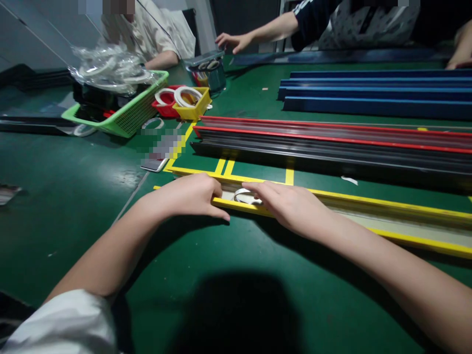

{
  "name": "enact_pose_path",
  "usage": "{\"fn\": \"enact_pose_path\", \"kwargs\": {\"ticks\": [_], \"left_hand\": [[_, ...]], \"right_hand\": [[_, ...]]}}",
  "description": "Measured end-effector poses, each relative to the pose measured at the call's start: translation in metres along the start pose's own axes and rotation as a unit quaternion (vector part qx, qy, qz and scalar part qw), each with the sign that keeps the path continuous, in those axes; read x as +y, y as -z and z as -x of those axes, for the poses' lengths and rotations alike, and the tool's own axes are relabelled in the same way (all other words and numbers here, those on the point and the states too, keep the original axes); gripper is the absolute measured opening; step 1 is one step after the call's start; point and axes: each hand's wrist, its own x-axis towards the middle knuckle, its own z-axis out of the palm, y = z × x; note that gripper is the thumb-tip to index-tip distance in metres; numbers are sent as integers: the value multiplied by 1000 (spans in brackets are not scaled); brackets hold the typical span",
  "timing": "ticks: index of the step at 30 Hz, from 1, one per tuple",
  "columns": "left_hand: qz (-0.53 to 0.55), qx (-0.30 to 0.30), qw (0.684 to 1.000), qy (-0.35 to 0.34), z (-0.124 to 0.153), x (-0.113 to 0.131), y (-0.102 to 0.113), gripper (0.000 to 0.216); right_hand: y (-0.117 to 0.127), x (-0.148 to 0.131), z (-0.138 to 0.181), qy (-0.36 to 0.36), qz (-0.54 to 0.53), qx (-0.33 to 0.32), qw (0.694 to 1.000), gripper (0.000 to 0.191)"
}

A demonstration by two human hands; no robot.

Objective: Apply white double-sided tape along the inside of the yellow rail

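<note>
A long yellow channel strip (pixel 405 216) lies across the green table in front of me. My left hand (pixel 191 196) rests curled over its left end, thumb pressed against the near edge. My right hand (pixel 291 206) lies on the strip just to the right, fingers stretched toward a small roll of white tape (pixel 244 195) sitting in the channel between the two hands. The fingertips touch the roll.
Red and black strips (pixel 332 142) and blue strips (pixel 368 91) lie stacked farther back. A green basket (pixel 129 115) with bagged tape rolls, a red bin (pixel 165 105) and a yellow bin (pixel 195 105) of tape stand at the left. Other people's arms (pixel 258 34) reach in at the far edge.
</note>
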Motion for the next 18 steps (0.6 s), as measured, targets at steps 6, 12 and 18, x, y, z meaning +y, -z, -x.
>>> {"fn": "enact_pose_path", "kwargs": {"ticks": [6,12,18], "left_hand": [[21,-35,999,-14,7,-7,2,37],[45,-35,998,-25,5,-13,1,35],[48,-39,997,-39,6,-12,1,32]], "right_hand": [[2,-2,1,-4,21,-8,1000,48],[1,-1,2,7,31,-1,999,50],[-2,-1,2,8,63,4,998,51]]}}
